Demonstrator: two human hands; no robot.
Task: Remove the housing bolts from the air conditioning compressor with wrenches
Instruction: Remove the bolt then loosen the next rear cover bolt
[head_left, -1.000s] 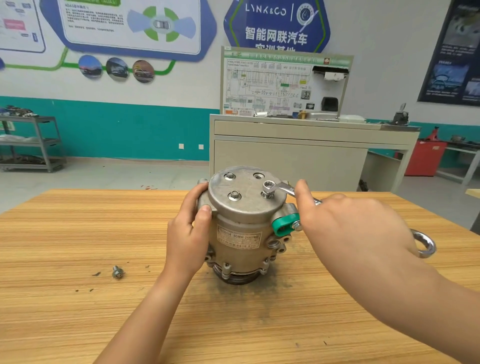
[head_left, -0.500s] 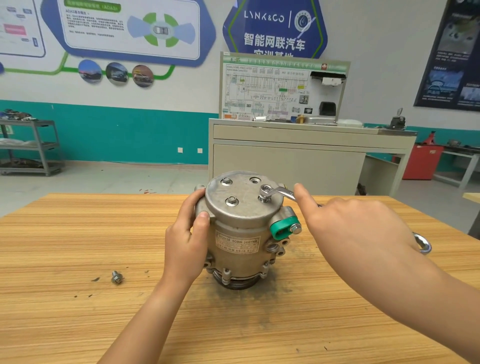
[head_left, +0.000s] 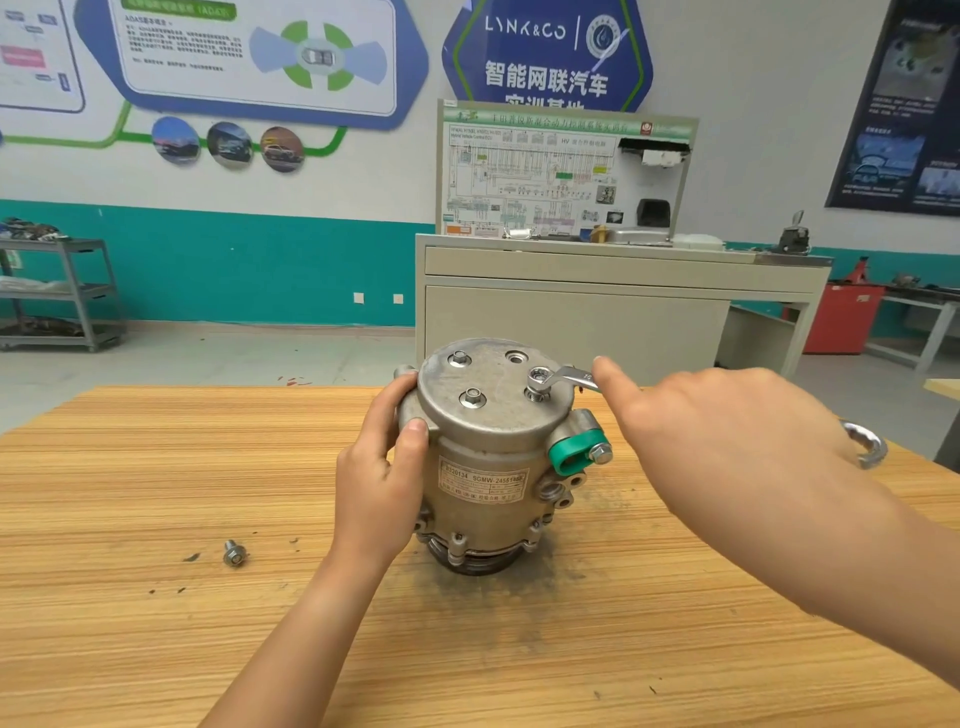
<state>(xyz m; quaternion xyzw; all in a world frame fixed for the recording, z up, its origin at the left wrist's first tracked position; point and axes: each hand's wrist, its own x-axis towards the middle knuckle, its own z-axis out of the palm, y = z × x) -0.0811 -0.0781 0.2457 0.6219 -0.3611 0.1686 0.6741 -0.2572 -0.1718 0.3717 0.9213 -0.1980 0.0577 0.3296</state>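
Note:
The grey air conditioning compressor (head_left: 483, 457) stands upright on the wooden table (head_left: 156, 467). My left hand (head_left: 379, 483) grips its left side just under the cap. A steel wrench (head_left: 563, 376) has its ring end on the raised bolt (head_left: 538, 387) at the cap's right. My right hand (head_left: 727, 431) holds the wrench shaft, index finger stretched along it; the wrench's other end (head_left: 865, 444) sticks out past my wrist. Two more bolts (head_left: 472, 398) sit in the cap beside an empty hole (head_left: 516, 357). A removed bolt (head_left: 235, 553) lies on the table to the left.
A green clip (head_left: 571, 454) with a bolt sits on the compressor's right side. Small dark specks and grime mark the table around the compressor. Behind the table stand a beige training bench (head_left: 597, 312), a metal shelf cart (head_left: 57, 291) and a red cabinet (head_left: 841, 317).
My right hand has swung the wrench handle slightly away from me. My left hand keeps its grip on the compressor, and the view has shifted a little.

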